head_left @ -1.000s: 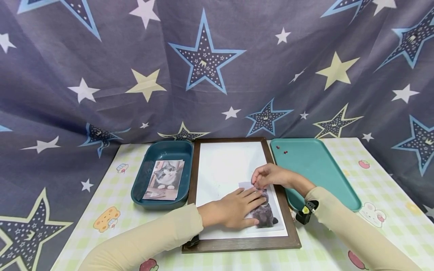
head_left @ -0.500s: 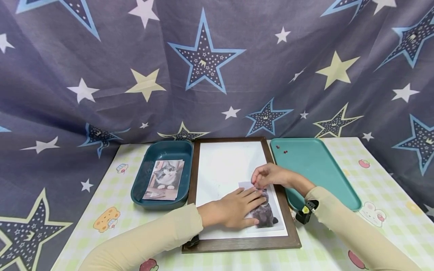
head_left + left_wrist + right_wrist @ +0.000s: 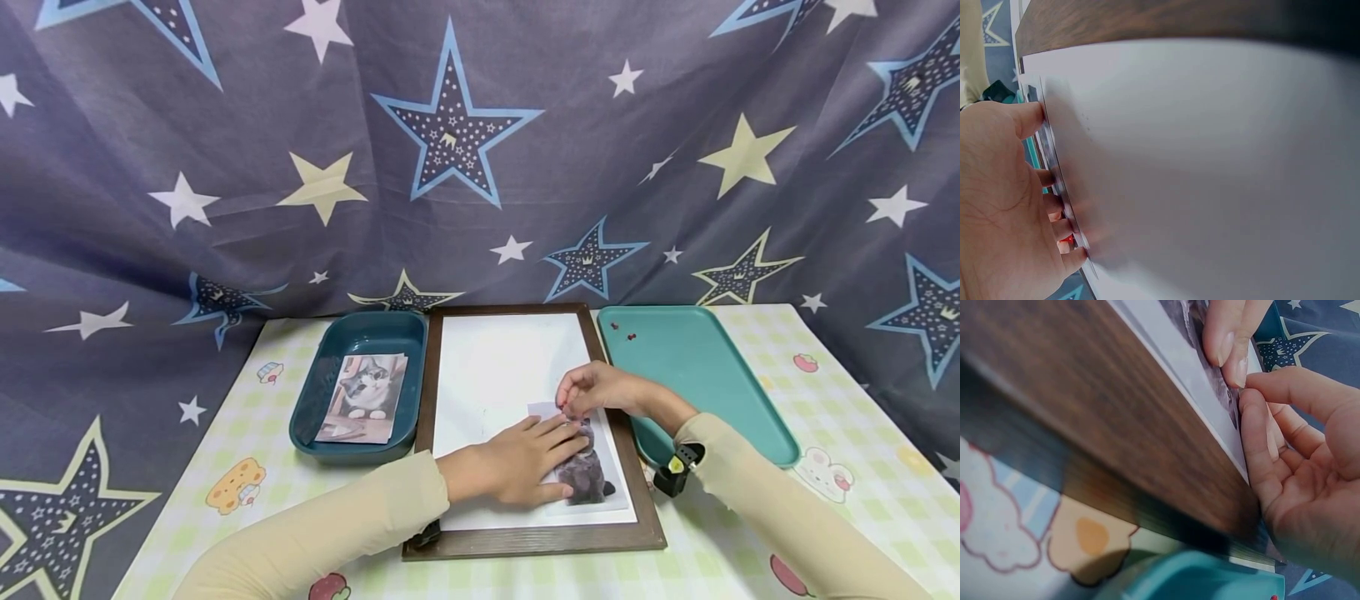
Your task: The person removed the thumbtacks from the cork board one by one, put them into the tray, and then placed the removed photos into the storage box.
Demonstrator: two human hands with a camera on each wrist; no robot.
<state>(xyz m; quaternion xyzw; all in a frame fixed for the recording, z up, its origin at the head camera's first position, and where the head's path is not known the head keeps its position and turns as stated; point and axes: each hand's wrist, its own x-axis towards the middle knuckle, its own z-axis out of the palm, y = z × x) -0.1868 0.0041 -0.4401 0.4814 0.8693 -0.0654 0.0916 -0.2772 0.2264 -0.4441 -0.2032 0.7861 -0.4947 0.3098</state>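
A photo of a grey cat (image 3: 585, 483) lies on the lower right of a white board (image 3: 495, 358) with a brown wooden frame (image 3: 534, 543). My left hand (image 3: 517, 467) presses it flat with spread, straight fingers; in the left wrist view that hand (image 3: 1004, 194) shows from the palm side. At the photo's top edge my right hand (image 3: 603, 390) pinches a red push pin (image 3: 562, 407) between thumb and index finger. The pin's point is hidden. In the right wrist view the right hand's fingertips (image 3: 1250, 390) meet the left fingertips over the photo.
Left of the frame stands a dark teal basin (image 3: 306, 417) holding cat photos (image 3: 363, 400). A light green tray (image 3: 697, 375) sits at the right, with red push pins (image 3: 632, 337) near its far left corner. Behind the table hangs a star-patterned curtain (image 3: 465, 250).
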